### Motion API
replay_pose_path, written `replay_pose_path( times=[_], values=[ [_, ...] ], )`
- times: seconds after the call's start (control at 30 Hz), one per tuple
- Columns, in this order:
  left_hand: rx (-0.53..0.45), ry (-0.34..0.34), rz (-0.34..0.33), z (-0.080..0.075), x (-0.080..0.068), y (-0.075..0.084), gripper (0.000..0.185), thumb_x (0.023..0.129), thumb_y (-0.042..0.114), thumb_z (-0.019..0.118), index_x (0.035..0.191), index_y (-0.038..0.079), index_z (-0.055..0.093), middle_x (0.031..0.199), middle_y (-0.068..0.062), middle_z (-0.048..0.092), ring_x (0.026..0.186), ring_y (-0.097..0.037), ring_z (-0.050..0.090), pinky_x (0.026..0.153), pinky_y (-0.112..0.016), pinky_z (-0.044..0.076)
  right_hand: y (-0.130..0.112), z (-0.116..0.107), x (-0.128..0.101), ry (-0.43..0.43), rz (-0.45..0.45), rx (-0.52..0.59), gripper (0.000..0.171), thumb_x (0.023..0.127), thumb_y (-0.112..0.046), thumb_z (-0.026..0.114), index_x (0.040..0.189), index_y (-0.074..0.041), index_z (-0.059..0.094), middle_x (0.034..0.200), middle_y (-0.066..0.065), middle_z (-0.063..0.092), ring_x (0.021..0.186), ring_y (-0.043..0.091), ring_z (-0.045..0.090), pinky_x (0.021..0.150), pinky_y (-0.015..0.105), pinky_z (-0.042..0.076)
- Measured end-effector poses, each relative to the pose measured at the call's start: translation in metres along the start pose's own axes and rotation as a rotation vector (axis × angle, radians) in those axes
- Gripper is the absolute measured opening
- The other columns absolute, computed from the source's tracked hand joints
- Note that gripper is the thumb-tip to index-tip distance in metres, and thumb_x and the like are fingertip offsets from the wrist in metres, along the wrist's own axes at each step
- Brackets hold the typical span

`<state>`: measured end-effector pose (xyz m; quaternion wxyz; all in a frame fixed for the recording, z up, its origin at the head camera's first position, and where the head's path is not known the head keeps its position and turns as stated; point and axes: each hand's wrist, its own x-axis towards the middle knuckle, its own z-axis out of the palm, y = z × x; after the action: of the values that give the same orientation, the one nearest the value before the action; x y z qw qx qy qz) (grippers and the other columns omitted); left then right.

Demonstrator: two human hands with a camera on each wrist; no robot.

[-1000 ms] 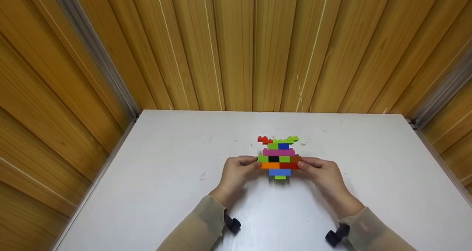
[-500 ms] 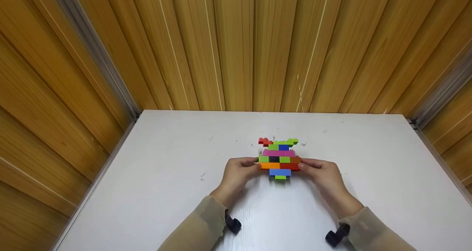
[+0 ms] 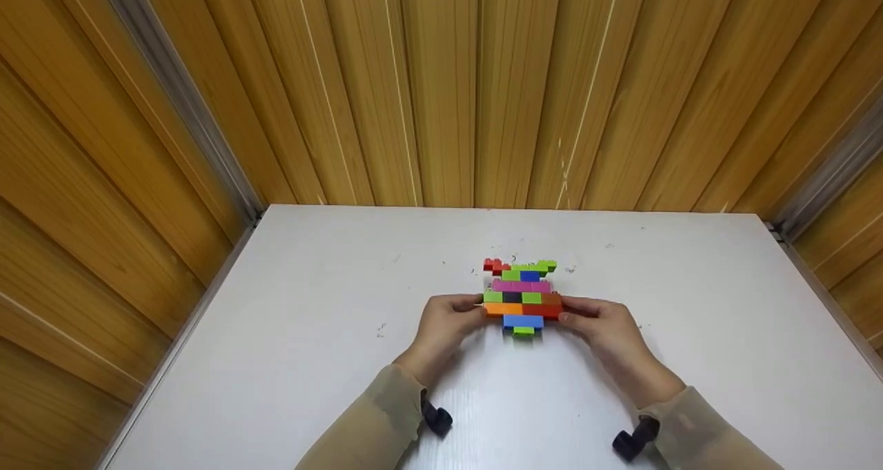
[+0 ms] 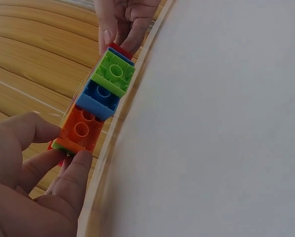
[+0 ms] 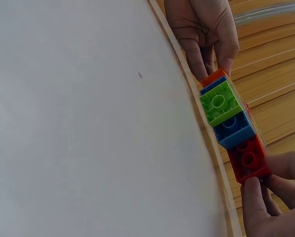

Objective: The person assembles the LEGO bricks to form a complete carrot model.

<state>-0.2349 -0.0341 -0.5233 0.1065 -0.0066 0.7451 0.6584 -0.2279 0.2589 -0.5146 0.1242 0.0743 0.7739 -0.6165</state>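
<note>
A flat model of stacked toy bricks (image 3: 522, 295) in red, green, blue, pink, orange and black stands over the white table (image 3: 310, 359). My left hand (image 3: 469, 310) pinches its left side at the orange brick (image 4: 81, 130). My right hand (image 3: 574, 311) pinches its right side at the red brick (image 5: 247, 159). In both wrist views the model's underside shows a green brick (image 4: 113, 72) next to a blue brick (image 4: 100, 98). The right wrist view shows that same green brick (image 5: 219, 102) with my left hand (image 5: 212, 61) beyond it.
Wood-panelled walls (image 3: 441, 90) close the table in at the back and on both sides, with metal corner strips (image 3: 172, 90). Black camera mounts (image 3: 436, 419) sit at both wrists. Bare tabletop lies to the left and right of the hands.
Both hands keep their hold on the model. Its top has tipped slightly lower and away; the hands have hardly moved.
</note>
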Motion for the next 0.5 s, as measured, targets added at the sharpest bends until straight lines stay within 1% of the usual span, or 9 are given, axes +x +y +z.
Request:
replay_pose_path(
  times=[0.13,0.3,0.37,0.5],
  values=[
    [0.024,0.014,-0.018,0.0,0.0007,0.0004,0.04,0.098,0.031,0.086,0.134,0.014,0.084,0.132,-0.003,0.085,0.136,-0.025,0.07,0.126,-0.054,0.052,0.0011,-0.0001,0.0021,-0.003,-0.001,0.025,0.053,0.108,-0.012,0.076,0.157,0.002,0.062,0.172,0.03,0.049,0.148,0.031,0.062,0.106,0.022,0.061],
    [0.046,0.028,-0.017,0.0014,0.002,0.0002,0.039,0.097,0.027,0.085,0.133,0.011,0.084,0.128,-0.005,0.085,0.129,-0.024,0.071,0.123,-0.05,0.055,0.002,0.0,0.0029,0.003,0.001,0.018,0.051,0.108,-0.011,0.076,0.156,0.002,0.063,0.171,0.03,0.051,0.142,0.028,0.064,0.105,0.021,0.062],
    [0.05,0.029,-0.02,0.0018,0.0022,-0.0005,0.038,0.098,0.026,0.085,0.132,0.01,0.084,0.126,-0.005,0.086,0.127,-0.023,0.072,0.121,-0.048,0.057,0.0023,0.0005,0.003,0.007,0.005,0.007,0.05,0.108,-0.011,0.076,0.156,0.001,0.064,0.169,0.029,0.054,0.141,0.027,0.065,0.105,0.021,0.061],
    [0.05,0.031,-0.024,0.002,0.003,-0.0015,0.036,0.099,0.027,0.085,0.131,0.009,0.085,0.124,-0.004,0.086,0.126,-0.021,0.072,0.118,-0.045,0.059,0.003,0.002,0.0032,0.009,0.008,0.003,0.048,0.109,-0.009,0.074,0.155,0.002,0.065,0.167,0.028,0.057,0.146,0.03,0.064,0.106,0.021,0.061]
  ],
)
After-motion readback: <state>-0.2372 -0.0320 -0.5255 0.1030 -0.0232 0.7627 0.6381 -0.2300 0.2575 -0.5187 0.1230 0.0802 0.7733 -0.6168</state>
